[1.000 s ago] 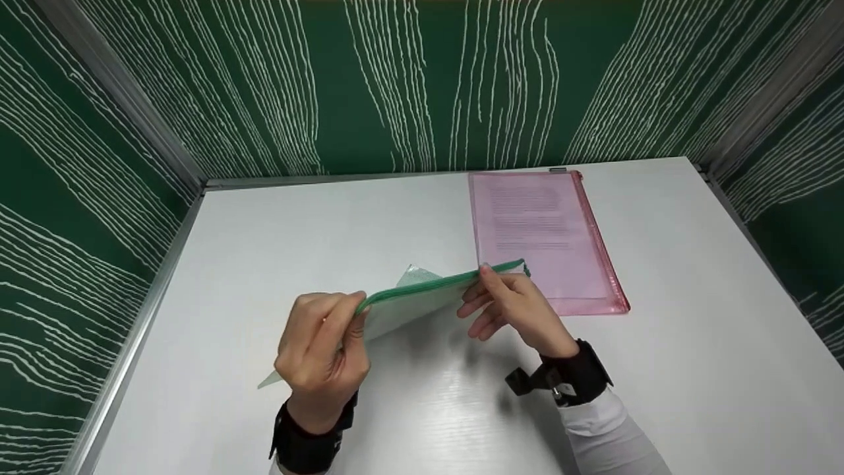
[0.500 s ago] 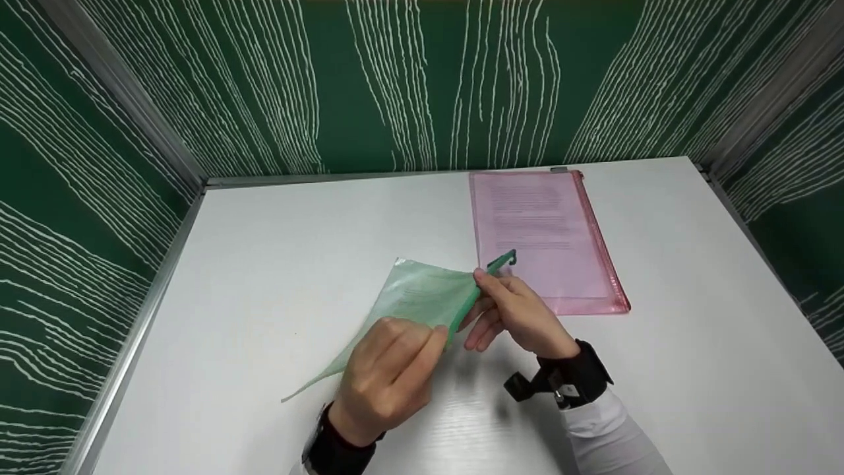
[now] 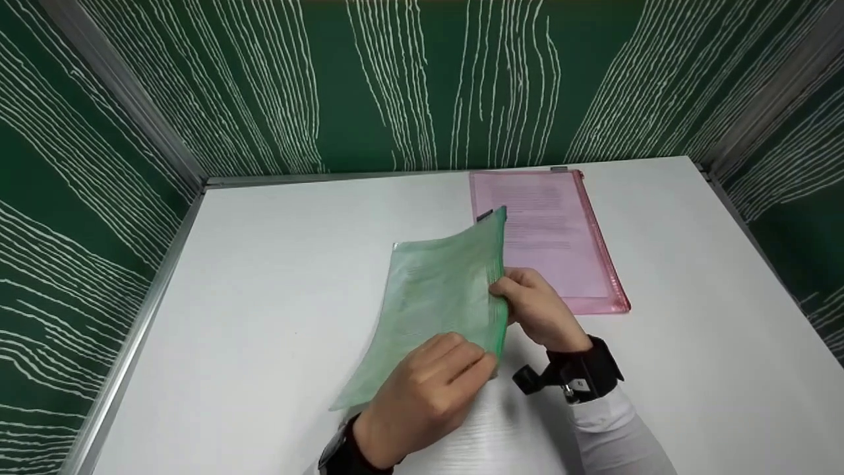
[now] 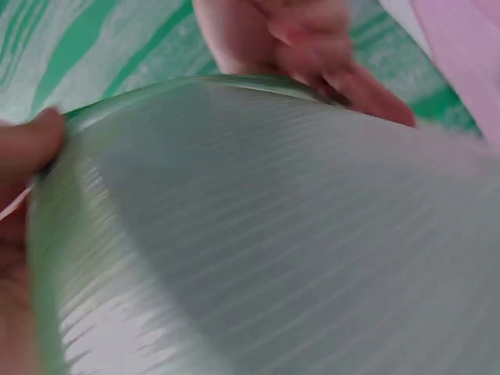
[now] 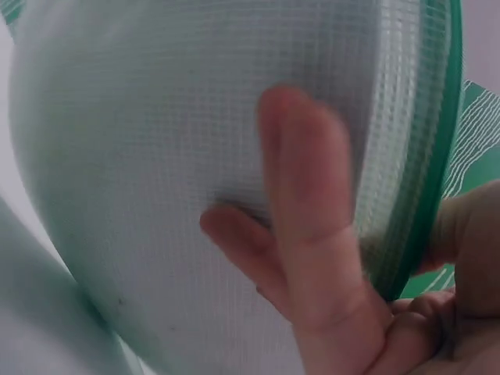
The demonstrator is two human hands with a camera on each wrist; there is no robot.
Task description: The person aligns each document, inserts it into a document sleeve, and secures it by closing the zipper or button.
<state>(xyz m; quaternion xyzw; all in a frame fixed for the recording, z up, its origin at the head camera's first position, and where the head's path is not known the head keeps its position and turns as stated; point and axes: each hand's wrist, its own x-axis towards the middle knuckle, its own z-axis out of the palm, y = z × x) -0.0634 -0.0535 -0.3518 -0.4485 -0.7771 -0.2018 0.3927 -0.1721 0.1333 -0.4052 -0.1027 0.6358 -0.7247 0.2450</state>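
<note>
A translucent green mesh zip folder [image 3: 438, 284] is held up off the table, its green zipper edge [image 3: 501, 330] turned to the right. My left hand [image 3: 428, 389] pinches the near end of that edge. Farther along it, my right hand [image 3: 544, 310] grips the edge with the thumb in front and fingers behind. In the right wrist view, extended fingers [image 5: 316, 211] lie against the folder's back. The left wrist view shows the folder's bowed sheet [image 4: 273, 219] between both hands. Faint print shows through the mesh.
A pink zip folder [image 3: 554, 227] with a printed sheet inside lies flat at the back right, partly behind the green folder and right hand. The white table [image 3: 277, 284] is bounded by green walls [image 3: 448, 86] with white wavy lines.
The green folder has turned from a nearly edge-on slant to face the head camera, zipper edge now upright at the right. My left hand moved right and nearer; the right hand shifted slightly right.
</note>
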